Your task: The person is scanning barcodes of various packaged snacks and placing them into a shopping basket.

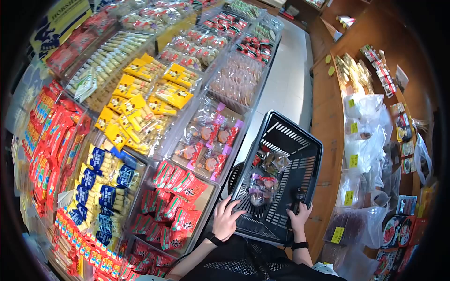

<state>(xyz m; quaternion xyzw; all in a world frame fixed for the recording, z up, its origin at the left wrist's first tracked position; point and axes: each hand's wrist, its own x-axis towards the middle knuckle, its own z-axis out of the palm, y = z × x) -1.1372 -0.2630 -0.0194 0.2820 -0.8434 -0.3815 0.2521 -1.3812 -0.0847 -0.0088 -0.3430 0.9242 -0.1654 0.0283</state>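
Observation:
A black shopping basket (305,140) sits in front of me, tilted in this view, with several clear-wrapped snack packs (263,185) on its slatted floor. My right hand (300,216) is closed around the black handle (296,200) at the basket's near right corner. My left hand (226,218) has its fingers apart at the basket's near left rim, with nothing in it. Close to that hand, on the left, is a clear bin of red snack packets (174,206). Dark bands show on both wrists.
Sloping bins on the left hold yellow packets (133,119), blue-labelled packs (101,187) and clear boxes with purple trim (206,140). Shelves on the right carry clear bags (358,145) with yellow labels. A pale tiled aisle (289,70) runs ahead between them.

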